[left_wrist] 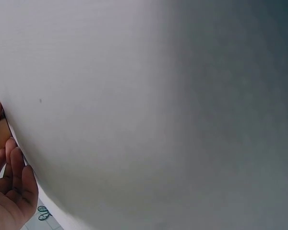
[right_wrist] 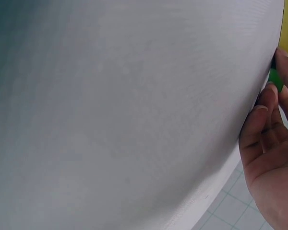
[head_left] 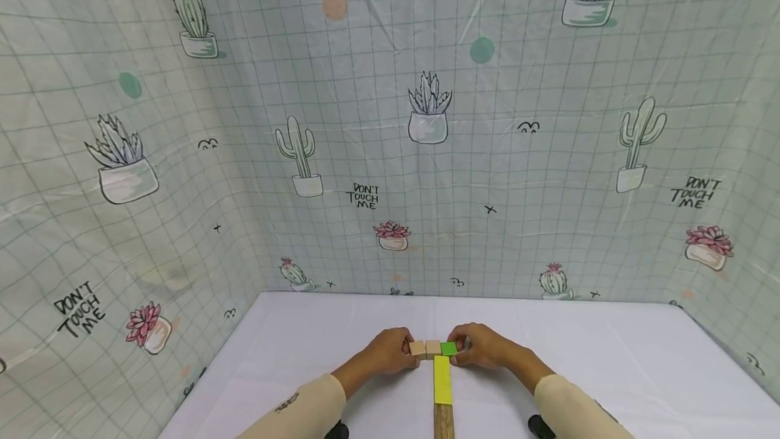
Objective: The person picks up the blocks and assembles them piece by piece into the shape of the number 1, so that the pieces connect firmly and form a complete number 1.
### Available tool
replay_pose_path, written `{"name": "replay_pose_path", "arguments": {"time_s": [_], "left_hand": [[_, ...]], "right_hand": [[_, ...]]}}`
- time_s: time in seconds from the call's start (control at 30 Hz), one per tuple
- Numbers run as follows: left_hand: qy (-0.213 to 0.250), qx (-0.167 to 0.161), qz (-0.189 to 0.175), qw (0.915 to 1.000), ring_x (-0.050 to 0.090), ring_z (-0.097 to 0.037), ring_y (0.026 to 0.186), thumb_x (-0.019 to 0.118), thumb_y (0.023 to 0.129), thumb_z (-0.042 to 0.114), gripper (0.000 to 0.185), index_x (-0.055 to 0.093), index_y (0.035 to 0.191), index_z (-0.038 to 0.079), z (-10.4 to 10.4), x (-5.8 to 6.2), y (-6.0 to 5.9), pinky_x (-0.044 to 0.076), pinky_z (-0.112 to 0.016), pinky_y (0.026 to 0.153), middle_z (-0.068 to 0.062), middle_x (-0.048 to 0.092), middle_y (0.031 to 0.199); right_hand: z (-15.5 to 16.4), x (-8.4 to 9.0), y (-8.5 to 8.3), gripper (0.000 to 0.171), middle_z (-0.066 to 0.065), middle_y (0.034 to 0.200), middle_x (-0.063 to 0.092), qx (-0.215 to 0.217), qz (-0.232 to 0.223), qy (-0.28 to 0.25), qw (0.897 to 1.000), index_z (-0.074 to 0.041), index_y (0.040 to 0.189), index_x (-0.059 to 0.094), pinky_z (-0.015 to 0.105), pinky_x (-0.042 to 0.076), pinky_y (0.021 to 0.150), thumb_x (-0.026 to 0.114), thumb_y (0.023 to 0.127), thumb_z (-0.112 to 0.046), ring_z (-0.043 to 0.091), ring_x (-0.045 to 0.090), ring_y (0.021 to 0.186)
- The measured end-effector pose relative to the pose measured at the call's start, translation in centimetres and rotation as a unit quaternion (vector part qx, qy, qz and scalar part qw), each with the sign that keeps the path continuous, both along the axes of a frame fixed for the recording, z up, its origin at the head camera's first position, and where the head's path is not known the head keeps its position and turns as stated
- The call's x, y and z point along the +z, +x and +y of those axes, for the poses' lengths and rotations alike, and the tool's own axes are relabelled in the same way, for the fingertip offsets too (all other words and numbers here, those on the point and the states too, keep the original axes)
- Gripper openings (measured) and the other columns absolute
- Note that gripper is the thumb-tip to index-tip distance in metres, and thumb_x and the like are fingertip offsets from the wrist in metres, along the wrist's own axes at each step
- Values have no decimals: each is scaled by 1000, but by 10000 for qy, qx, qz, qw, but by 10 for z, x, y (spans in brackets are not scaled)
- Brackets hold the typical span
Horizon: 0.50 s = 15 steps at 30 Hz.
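Observation:
Three small blocks stand side by side in a row in the head view: a left tan wooden block [head_left: 417, 348], a middle tan wooden block [head_left: 432, 347] and a green block [head_left: 448, 349]. At the row's left end my left hand [head_left: 390, 349] pinches the left tan block between thumb and fingers. My right hand [head_left: 484, 345] pinches the green block at the other end. In the right wrist view, part of the green block [right_wrist: 275, 79] shows between the thumb and fingers. A flat yellow strip [head_left: 443, 379] lies just on the near side of the row.
A brown wood-grained strip [head_left: 444, 421] continues the yellow one toward me and runs out of the frame. Everything rests on a white table [head_left: 609, 351]. Cactus-printed cloth [head_left: 487, 168] hangs behind the table and along its sides.

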<state>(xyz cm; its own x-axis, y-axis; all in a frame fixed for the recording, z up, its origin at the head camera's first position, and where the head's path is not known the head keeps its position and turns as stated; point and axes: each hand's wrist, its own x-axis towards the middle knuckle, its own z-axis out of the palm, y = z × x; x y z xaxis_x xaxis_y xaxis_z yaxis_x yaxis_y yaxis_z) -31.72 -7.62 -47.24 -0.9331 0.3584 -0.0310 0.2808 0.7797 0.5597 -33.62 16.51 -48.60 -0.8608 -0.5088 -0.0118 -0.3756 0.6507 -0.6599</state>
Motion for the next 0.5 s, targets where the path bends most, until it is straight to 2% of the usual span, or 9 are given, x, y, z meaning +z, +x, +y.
{"name": "replay_pose_path", "arguments": {"time_s": [0.5], "left_hand": [[54, -99, 32, 9999, 45, -9, 68, 80, 83, 14, 22, 64, 94, 5, 0, -2, -3, 36, -24, 59, 3, 51, 75]], "right_hand": [[1, -1, 1, 23, -2, 86, 56, 118, 102, -24, 9999, -9, 104, 69, 28, 41, 71, 80, 85, -15, 15, 49, 82]]}}
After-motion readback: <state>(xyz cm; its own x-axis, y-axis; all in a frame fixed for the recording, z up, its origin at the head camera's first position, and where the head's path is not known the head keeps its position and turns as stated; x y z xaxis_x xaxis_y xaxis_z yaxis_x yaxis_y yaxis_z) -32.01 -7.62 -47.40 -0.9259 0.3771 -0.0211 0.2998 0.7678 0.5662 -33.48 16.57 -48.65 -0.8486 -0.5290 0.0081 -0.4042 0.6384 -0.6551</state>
